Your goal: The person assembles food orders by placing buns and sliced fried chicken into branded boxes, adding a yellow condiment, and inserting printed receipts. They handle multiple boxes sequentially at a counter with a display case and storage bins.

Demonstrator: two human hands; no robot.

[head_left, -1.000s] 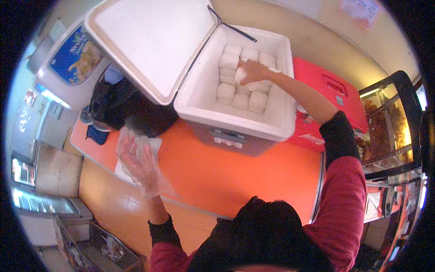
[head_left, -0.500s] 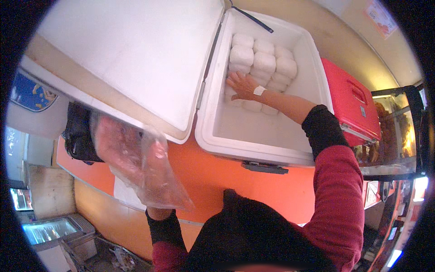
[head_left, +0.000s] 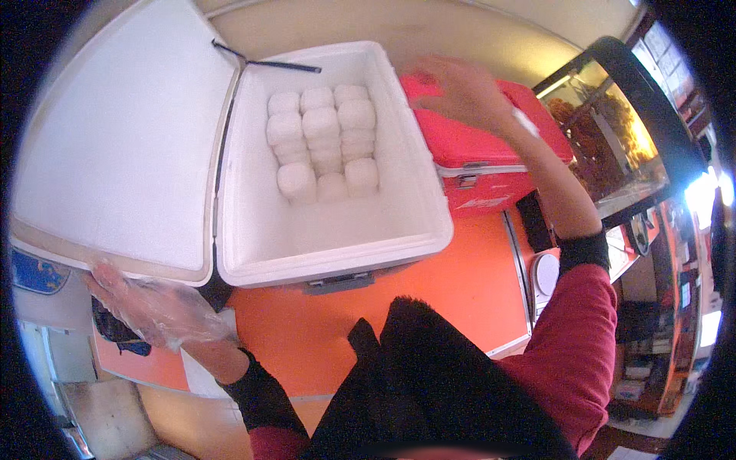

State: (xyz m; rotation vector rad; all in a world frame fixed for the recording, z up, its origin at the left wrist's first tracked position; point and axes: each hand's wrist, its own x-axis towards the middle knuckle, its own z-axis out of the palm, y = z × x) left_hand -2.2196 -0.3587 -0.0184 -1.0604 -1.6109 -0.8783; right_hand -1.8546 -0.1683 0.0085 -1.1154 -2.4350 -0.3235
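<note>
My left hand (head_left: 157, 310), in a loose clear plastic glove or bag, is at the near edge of the raised white cooler lid (head_left: 115, 146). Its fingers stretch out and overlap the lid's rim; whether they grip it I cannot tell. Over the red cooler box (head_left: 491, 146) to the right is my bare right hand (head_left: 464, 96), blurred, with fingers apart and nothing visible in them. Between the hands stands the open white cooler (head_left: 330, 245), where white rounded bundles (head_left: 320, 123) sit in stacked rows toward the far side.
The coolers stand on an orange table (head_left: 399, 314). A lit glass display case (head_left: 606, 130) with brown food is beyond the red box. Behind the left hand lies a black bag (head_left: 119, 326). A dark strap (head_left: 284, 67) joins the lid to the cooler.
My right hand has left the bundles inside the white cooler and moved right, over the red box. My left hand has moved left to the lid's near edge. The view has shifted right.
</note>
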